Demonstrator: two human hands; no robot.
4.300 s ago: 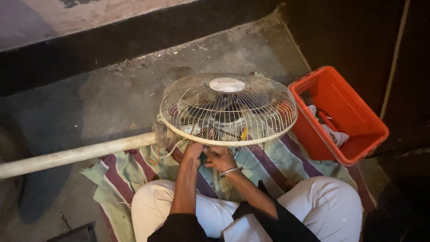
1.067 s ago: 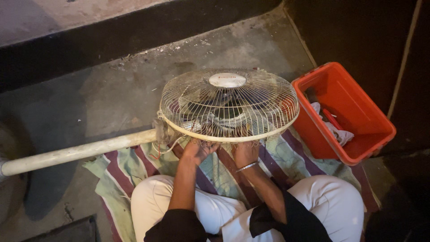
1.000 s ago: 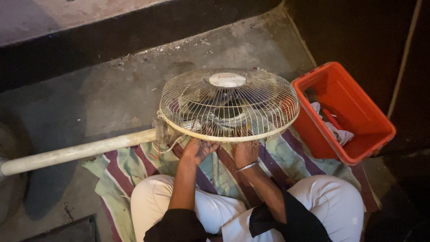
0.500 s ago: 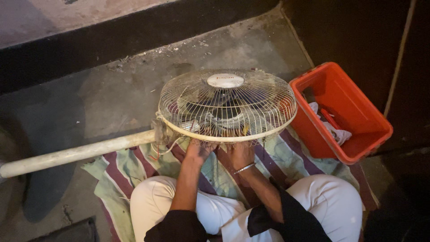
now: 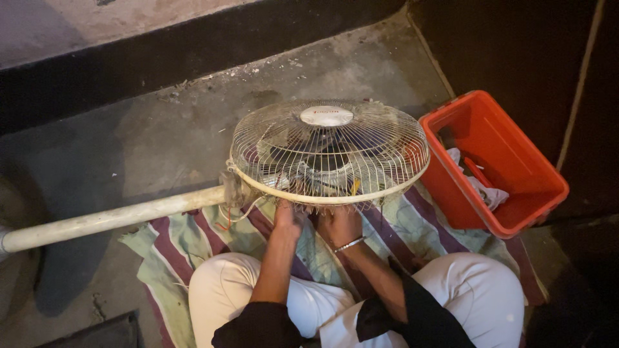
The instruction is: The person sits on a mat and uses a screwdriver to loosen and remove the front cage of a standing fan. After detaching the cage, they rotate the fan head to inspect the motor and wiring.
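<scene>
A pale pole (image 5: pixel 109 221) runs from the left edge of the frame toward the centre, lying over the concrete floor (image 5: pixel 129 142) and joining the fan head (image 5: pixel 327 151), which sits face up at centre frame, its round wire guard and central cap uppermost. Beneath it a striped cloth (image 5: pixel 193 241) is spread across the lower middle. The left hand (image 5: pixel 287 216) is raised to the near rim of the guard, just left of centre; its fingers go up under the rim, so whether they grip anything cannot be told. The right hand (image 5: pixel 342 225), with a metal bangle at the wrist, sits just beside it under the same rim; its fingers appear curled, but their hold is likewise hidden. At the right of the frame a red plastic bin (image 5: pixel 509 222) stands just beside the fan, with a pale rag (image 5: pixel 480 187) inside.
</scene>
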